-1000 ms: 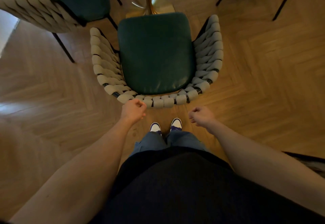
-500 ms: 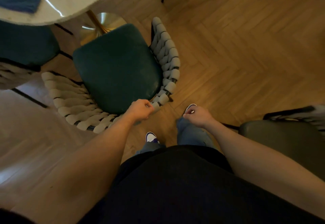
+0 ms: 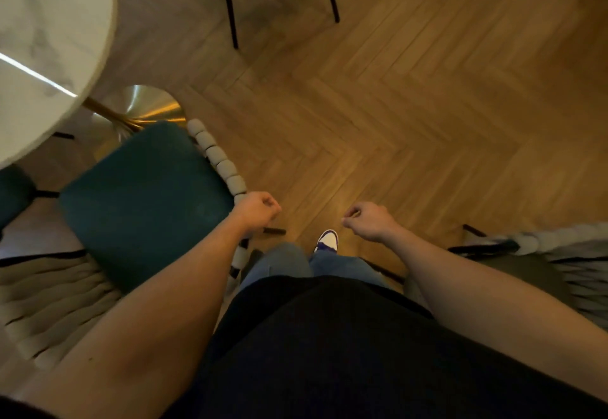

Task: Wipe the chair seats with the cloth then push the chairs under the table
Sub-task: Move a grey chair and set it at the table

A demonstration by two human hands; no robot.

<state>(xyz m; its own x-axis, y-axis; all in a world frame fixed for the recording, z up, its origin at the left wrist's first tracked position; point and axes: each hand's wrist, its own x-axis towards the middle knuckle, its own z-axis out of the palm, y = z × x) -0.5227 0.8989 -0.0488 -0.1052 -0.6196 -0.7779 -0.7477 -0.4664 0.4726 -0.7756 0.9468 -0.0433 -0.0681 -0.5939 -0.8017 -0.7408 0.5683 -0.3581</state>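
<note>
Since a moment ago the person has turned to the right, so the green-seated chair (image 3: 144, 201) now sits off at their left side rather than straight ahead, and the left hand (image 3: 256, 209) has come off the woven back rail it was at. That hand now hangs in the air just beside the chair's right arm of pale woven straps (image 3: 217, 155), fingers curled into a loose fist with nothing in them. The right hand (image 3: 370, 221) hovers over the bare herringbone floor (image 3: 411, 106), fingers likewise curled and thumb near the forefinger, holding nothing; the two hands are well apart, with one white and purple shoe (image 3: 327, 241) showing between them.

The green seat's front edge lies near the brass pedestal base (image 3: 141, 112) of the round marble table (image 3: 49, 57), whose rim covers the far left corner of the view; the chair is not tucked beneath the top. No cloth shows anywhere in this view. A second woven-backed chair (image 3: 543, 254) with a dull, dark seat stands at the person's right, partly hidden by the right forearm. Across the floor, the thin black legs of a third chair (image 3: 230, 7) reach down from the top edge of the view.
</note>
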